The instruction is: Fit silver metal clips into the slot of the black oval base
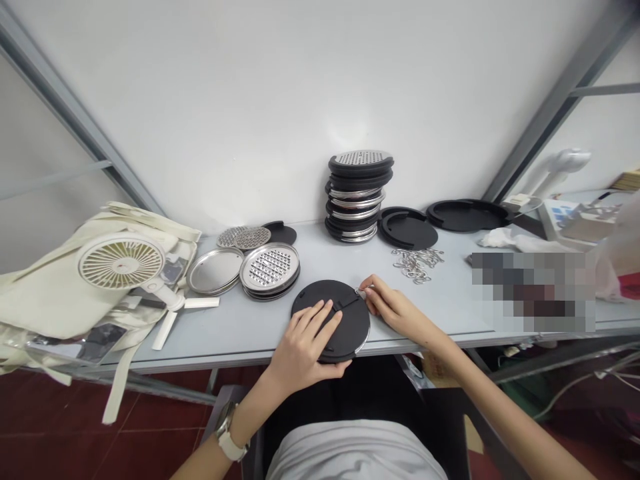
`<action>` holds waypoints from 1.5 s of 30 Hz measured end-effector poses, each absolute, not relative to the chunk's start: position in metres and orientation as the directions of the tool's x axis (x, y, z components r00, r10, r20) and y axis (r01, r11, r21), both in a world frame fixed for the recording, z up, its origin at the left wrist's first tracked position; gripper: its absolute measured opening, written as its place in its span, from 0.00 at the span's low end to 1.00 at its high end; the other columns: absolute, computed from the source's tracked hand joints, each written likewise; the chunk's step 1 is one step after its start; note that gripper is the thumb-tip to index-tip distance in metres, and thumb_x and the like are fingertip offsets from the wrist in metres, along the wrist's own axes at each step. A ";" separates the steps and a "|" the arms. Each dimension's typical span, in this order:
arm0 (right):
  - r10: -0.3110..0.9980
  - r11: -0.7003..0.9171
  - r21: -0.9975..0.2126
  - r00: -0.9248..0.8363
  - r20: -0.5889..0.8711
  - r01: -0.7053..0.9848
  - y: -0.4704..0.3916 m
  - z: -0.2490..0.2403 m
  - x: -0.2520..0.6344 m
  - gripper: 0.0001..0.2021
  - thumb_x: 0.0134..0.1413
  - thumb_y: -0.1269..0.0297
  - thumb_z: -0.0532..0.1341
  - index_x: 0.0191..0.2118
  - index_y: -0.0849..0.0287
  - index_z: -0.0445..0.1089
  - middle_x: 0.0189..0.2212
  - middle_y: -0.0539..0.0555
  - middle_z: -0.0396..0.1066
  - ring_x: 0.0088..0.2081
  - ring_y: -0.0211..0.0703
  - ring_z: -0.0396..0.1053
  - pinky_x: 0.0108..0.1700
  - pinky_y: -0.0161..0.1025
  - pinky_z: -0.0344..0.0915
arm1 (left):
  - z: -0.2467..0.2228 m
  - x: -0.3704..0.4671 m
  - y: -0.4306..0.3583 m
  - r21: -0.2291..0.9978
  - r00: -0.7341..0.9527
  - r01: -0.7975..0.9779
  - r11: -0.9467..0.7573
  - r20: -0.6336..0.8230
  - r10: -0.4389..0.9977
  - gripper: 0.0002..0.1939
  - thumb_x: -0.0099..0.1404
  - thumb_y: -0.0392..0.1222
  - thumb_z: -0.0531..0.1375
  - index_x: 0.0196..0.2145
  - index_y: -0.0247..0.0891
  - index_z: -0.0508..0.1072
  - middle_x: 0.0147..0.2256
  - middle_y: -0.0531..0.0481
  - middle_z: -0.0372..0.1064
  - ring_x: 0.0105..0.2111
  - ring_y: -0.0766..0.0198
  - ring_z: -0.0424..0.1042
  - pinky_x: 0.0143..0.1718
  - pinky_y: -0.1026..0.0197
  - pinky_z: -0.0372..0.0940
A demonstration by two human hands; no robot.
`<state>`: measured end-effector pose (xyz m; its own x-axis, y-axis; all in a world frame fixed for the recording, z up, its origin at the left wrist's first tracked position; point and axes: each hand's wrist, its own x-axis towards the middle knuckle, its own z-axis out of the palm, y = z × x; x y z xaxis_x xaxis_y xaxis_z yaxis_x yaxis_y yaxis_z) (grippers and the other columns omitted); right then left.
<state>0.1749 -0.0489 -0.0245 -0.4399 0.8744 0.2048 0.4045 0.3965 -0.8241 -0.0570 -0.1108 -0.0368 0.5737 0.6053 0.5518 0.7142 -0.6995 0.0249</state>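
Observation:
A round black disc (pixel 313 293) with a shiny metal rim at its lower right lies at the table's front edge. My left hand (pixel 307 340) grips it, fingers spread across the top and thumb along the near rim. At the disc's upper right edge, my right hand (pixel 387 303) pinches a small metal wire clip (pixel 361 292); the fingertips partly hide it. Similar loose wire clips (pixel 415 263) lie in a heap beyond that hand. To the left are a stack topped by a metal grater disc (pixel 270 268) and plain metal discs (pixel 215 270).
Against the wall rises a tall stack of black holders and metal discs (pixel 355 207). More black holders (pixel 410 228) lie right of it. Perforated discs (pixel 253 238) rest at the back left. A white fan (pixel 123 262) sits on a cream bag (pixel 60 293) at far left.

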 end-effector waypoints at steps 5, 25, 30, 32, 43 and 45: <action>0.867 0.394 -0.827 -0.460 0.191 0.401 -0.049 -0.023 0.175 0.14 0.67 0.55 0.42 0.45 0.55 0.59 0.22 0.45 0.59 0.24 0.39 0.60 0.34 0.36 0.60 | -0.037 -0.057 -0.111 0.023 0.574 0.712 -0.701 0.555 0.601 0.32 0.60 0.52 0.58 0.58 0.33 0.62 0.58 0.37 0.59 0.59 0.49 0.58 0.56 0.49 0.58; 0.855 0.436 -0.790 -0.473 0.214 0.431 -0.046 -0.020 0.170 0.16 0.67 0.55 0.45 0.50 0.54 0.63 0.34 0.52 0.71 0.30 0.40 0.67 0.36 0.36 0.63 | -0.038 -0.057 -0.110 0.020 0.576 0.719 -0.695 0.542 0.611 0.32 0.61 0.52 0.58 0.59 0.33 0.62 0.59 0.37 0.58 0.59 0.49 0.57 0.56 0.49 0.57; 0.845 0.434 -0.797 -0.496 0.199 0.420 -0.047 -0.018 0.171 0.16 0.66 0.55 0.45 0.50 0.54 0.62 0.33 0.51 0.72 0.31 0.41 0.68 0.37 0.37 0.63 | -0.038 -0.056 -0.111 0.024 0.575 0.716 -0.698 0.547 0.609 0.32 0.60 0.51 0.59 0.59 0.32 0.61 0.58 0.37 0.59 0.59 0.49 0.58 0.56 0.49 0.57; 0.846 0.421 -0.804 -0.501 0.183 0.419 -0.049 -0.016 0.172 0.16 0.66 0.55 0.46 0.51 0.54 0.62 0.30 0.50 0.71 0.30 0.41 0.67 0.36 0.36 0.62 | -0.038 -0.056 -0.111 0.027 0.574 0.714 -0.699 0.549 0.608 0.32 0.60 0.51 0.59 0.59 0.32 0.62 0.59 0.38 0.59 0.59 0.50 0.58 0.56 0.49 0.57; 0.842 0.412 -0.809 -0.513 0.163 0.419 -0.049 -0.016 0.174 0.14 0.66 0.55 0.47 0.50 0.55 0.60 0.28 0.48 0.69 0.28 0.40 0.64 0.35 0.35 0.59 | -0.040 -0.058 -0.110 0.018 0.582 0.710 -0.704 0.548 0.601 0.32 0.61 0.52 0.58 0.58 0.32 0.62 0.59 0.38 0.59 0.60 0.49 0.57 0.56 0.49 0.57; 0.841 0.413 -0.809 -0.516 0.163 0.417 -0.049 -0.016 0.174 0.14 0.66 0.56 0.47 0.50 0.55 0.60 0.28 0.49 0.69 0.29 0.40 0.64 0.35 0.35 0.59 | -0.039 -0.058 -0.110 0.016 0.584 0.709 -0.705 0.547 0.600 0.32 0.61 0.52 0.58 0.58 0.32 0.62 0.59 0.38 0.58 0.60 0.50 0.57 0.56 0.49 0.57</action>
